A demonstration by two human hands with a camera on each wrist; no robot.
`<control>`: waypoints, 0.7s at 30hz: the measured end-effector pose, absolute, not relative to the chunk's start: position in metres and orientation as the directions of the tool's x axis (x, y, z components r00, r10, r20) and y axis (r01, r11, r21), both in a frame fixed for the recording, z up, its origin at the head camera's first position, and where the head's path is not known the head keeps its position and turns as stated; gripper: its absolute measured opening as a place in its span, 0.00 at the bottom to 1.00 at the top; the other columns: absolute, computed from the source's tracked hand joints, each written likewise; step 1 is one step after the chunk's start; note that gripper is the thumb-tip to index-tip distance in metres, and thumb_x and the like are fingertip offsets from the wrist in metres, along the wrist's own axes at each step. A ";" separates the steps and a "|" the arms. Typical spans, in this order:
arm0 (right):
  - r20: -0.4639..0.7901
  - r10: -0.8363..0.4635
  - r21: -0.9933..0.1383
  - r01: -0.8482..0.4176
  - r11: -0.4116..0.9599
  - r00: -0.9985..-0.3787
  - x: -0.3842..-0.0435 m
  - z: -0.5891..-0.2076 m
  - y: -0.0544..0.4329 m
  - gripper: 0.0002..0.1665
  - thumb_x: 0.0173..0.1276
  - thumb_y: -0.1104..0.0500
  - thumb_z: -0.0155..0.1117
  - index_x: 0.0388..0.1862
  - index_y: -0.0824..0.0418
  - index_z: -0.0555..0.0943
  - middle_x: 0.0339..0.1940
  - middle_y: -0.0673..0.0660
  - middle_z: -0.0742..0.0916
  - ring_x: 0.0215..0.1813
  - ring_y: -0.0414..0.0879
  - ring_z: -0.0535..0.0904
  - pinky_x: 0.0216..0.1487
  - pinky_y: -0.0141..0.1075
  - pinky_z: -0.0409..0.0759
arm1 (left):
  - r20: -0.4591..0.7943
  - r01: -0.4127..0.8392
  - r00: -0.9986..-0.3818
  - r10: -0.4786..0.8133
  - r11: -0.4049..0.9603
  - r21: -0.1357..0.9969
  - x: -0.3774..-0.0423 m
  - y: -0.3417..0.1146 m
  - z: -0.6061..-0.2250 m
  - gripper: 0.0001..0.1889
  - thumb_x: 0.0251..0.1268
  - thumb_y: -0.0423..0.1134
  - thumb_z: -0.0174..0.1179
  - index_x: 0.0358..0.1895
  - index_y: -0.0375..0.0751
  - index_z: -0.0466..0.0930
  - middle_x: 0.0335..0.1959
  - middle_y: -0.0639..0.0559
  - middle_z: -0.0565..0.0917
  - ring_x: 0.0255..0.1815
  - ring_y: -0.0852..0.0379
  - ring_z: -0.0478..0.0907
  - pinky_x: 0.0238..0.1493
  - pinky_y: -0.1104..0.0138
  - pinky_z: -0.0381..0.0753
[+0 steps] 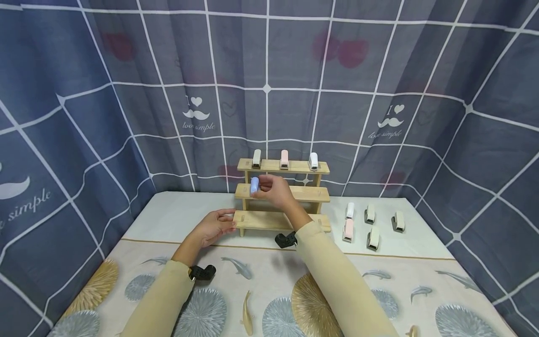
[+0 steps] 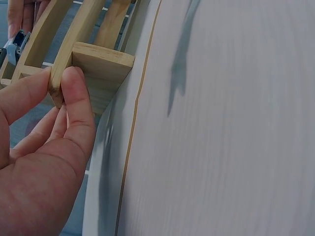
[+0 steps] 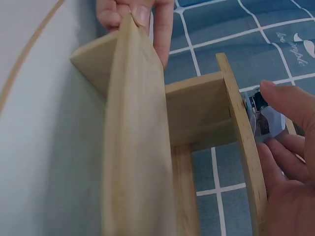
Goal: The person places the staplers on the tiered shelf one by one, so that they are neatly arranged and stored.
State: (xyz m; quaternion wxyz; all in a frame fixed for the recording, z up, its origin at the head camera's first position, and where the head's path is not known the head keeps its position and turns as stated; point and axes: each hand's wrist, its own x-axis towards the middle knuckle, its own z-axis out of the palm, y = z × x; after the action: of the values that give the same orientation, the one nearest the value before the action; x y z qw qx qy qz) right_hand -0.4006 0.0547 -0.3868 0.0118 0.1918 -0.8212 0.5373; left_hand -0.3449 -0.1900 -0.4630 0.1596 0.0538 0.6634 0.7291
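Observation:
A three-step wooden rack stands at the back of the table. My right hand grips a small blue stapler at the left end of the middle step. In the right wrist view the stapler is right at that step's board, between thumb and fingers. My left hand pinches the left end of the lowest step, thumb on one face and fingers on the other, as the left wrist view shows. Along the top step stand a cream stapler, a pink stapler and a white stapler.
Right of the rack, on the white tabletop, stand a white stapler, a pink stapler and several cream staplers. A patterned cloth covers the front. A checked curtain hangs behind and at both sides.

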 end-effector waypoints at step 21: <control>0.408 -0.095 -0.897 -0.418 0.148 -0.908 -0.324 -0.428 0.163 0.26 0.61 0.63 0.78 0.58 0.67 0.83 0.60 0.67 0.85 0.57 0.52 0.87 0.58 0.35 0.87 | -0.129 -0.150 -0.948 0.290 -0.050 0.987 -0.347 -0.189 -0.465 0.34 0.68 0.18 0.56 0.77 0.24 0.57 0.42 0.51 0.82 0.40 0.60 0.84 0.46 0.72 0.89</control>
State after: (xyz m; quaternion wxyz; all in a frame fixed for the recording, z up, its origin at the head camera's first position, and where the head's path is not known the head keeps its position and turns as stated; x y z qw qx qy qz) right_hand -0.3237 0.1633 -0.4283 0.1282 0.1716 -0.7465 0.6299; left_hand -0.3470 -0.1888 -0.4652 0.1522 0.0521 0.6721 0.7228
